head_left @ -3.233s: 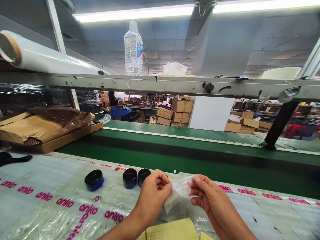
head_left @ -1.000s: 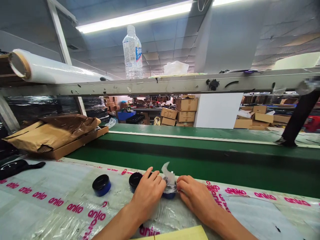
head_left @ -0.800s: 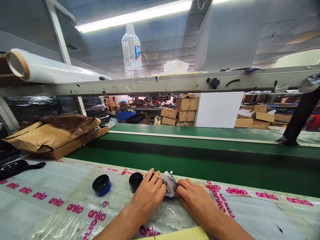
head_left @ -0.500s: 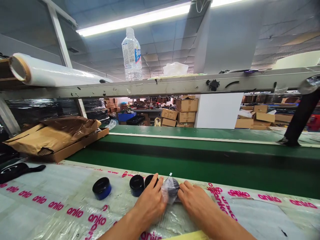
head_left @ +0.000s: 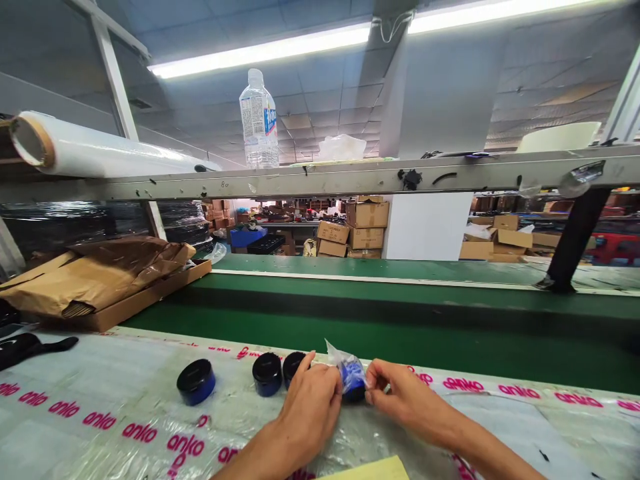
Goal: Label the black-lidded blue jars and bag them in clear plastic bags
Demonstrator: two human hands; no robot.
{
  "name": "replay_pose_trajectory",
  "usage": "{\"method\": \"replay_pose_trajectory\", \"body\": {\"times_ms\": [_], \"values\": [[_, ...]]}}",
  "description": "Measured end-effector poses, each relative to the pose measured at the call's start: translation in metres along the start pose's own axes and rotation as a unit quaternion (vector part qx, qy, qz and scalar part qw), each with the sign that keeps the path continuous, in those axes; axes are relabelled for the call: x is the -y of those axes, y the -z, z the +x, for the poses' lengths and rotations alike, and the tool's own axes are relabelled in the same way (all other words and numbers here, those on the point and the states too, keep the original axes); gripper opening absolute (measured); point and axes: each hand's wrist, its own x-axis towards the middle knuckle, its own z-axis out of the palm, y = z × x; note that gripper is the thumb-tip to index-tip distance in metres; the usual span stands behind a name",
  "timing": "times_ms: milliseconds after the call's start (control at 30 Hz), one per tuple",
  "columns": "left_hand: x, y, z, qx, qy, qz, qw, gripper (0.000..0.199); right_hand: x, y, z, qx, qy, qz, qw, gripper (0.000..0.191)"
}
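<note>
Three black-lidded blue jars (head_left: 267, 375) are being left standing left of the left hand (head_left: 310, 417); a bagged blue jar (head_left: 353, 381) is being clamped between that hand and the right hand (head_left: 403, 397); judged light, rigid and slippery, it is best being held by its body, its loose plastic corner sticking up

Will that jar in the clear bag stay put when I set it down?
The jar looks squat and flat-based, so it probably won't tip if stood upright. Its clear plastic bag may feel slippery in the fingers. Laid on its side, the round body would likely roll.
</note>
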Motion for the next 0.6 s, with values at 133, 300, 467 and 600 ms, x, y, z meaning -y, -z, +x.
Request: {"method": "replay_pose_trajectory", "body": {"times_ms": [133, 300, 467, 600], "values": [[-0.005, -0.001, 0.002, 0.005, 0.003, -0.008, 1.0, 0.019, -0.013, -0.008, -0.006, -0.04, 0.024, -0.078, 0.996, 0.009], [-0.02, 0.021, 0.015, 0.017, 0.077, -0.028, 0.996, 0.014, -0.005, -0.006, -0.001, -0.155, 0.022, -0.113, 0.981, 0.006], [-0.024, 0.048, 0.031, 0.008, 0.177, -0.033, 0.984, 0.017, 0.016, 0.019, 0.007, -0.235, -0.016, -0.076, 0.969, 0.005], [-0.026, 0.053, 0.033, 0.003, 0.186, -0.014, 0.982, 0.024, 0.021, 0.03, 0.007, -0.229, -0.029, -0.066, 0.971, 0.012]]}}
